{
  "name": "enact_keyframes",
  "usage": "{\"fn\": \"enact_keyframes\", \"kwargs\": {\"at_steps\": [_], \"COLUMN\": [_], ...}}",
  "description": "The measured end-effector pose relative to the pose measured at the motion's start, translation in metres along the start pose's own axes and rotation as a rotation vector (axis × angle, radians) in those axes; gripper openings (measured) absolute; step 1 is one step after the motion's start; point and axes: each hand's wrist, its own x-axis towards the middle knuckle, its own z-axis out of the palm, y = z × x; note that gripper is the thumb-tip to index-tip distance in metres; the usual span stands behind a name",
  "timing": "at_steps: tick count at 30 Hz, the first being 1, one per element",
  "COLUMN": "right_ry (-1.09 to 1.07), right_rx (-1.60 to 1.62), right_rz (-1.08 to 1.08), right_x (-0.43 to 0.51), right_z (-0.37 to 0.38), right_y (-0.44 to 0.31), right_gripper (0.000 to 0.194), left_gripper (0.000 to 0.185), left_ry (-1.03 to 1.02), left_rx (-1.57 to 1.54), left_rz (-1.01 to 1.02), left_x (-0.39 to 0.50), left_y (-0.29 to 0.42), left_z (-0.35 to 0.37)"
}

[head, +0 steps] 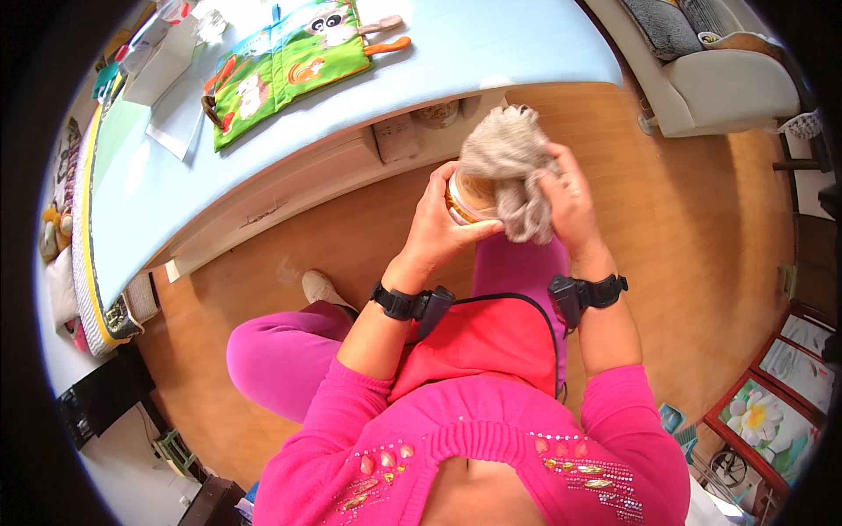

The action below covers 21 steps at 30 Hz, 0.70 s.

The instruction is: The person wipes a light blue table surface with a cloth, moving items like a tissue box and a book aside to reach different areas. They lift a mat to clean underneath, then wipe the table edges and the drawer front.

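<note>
My left hand (437, 214) is wrapped around a round clear container (477, 197) with yellowish-brown colouring, held tilted over the floor in front of me. What is inside it I cannot tell. A bunched greyish-beige cloth (503, 144) is gripped in my right hand (569, 197). The cloth lies against the container, covers its far side, and one fold hangs beside it. Both hands are close together above my right knee, apart from the table edge.
Beyond my hands is a table with a light-blue cover (460, 59). On it lie an open cloth picture book (289, 79), a white box (161, 66) and a white sheet (176, 118). Items stand on the shelf (395, 138) below. A pale armchair (730, 89) is at far right, framed pictures (763, 421) lower right.
</note>
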Motion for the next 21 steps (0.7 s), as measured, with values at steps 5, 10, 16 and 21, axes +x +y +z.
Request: {"fn": "enact_keyframes", "kwargs": {"at_steps": [5,10,16,21], "right_ry": [-0.185,-0.076,0.045,0.118], "right_rx": [-0.600,-0.467,-0.622,-0.642], "right_rz": [-0.398,-0.236,-0.145,-0.101], "right_x": [-0.010,0.006,0.030,0.036], "right_z": [0.027,0.026,0.003,-0.031], "right_y": [0.008,0.024,0.022,0.014], "right_gripper": [0.055,0.052,0.052,0.045], "left_gripper": [0.065,0.085,0.090,0.078], "left_ry": [-0.064,0.008,-0.123,-0.290], "left_rx": [0.212,0.366,0.063,-0.602], "left_rz": [0.270,0.279,0.017,-0.135], "left_x": [0.003,-0.003,-0.010,0.011], "left_y": [0.008,0.009,0.007,-0.006], "left_z": [0.006,0.004,0.002,-0.017]}}
